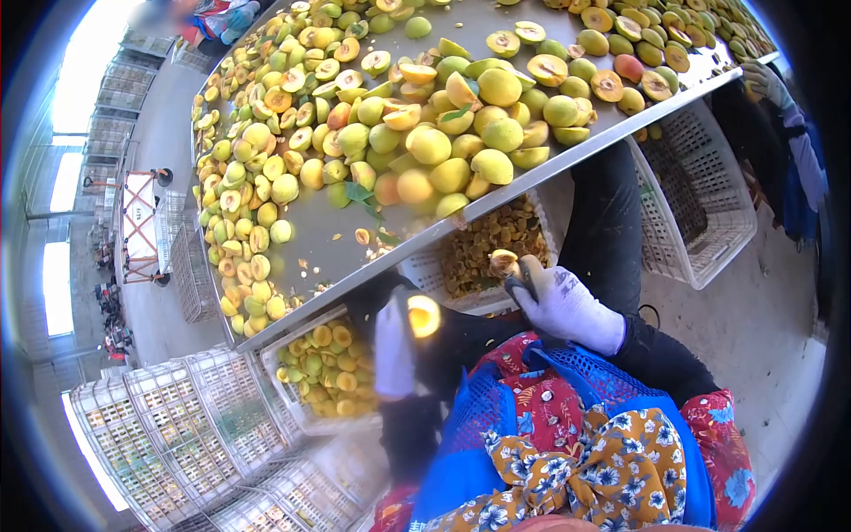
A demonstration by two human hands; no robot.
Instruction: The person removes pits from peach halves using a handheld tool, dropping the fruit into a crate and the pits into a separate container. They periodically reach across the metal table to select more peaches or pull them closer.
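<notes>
The gloved left hand (394, 341) is pinching a fruit half (424, 316) just below the counter's (337, 235) near edge; the right hand's (567, 306) fingers are curling tight round a dark tool (523, 279) above the pit crate (424, 269).

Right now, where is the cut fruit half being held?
The fruit half is left of centre in the head view, gripped by the left hand just below the metal table, beside the right hand and its dark tool.

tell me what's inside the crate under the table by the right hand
Brownish pits fill the crate. The table covers its far part, so the rest is hidden.
</notes>
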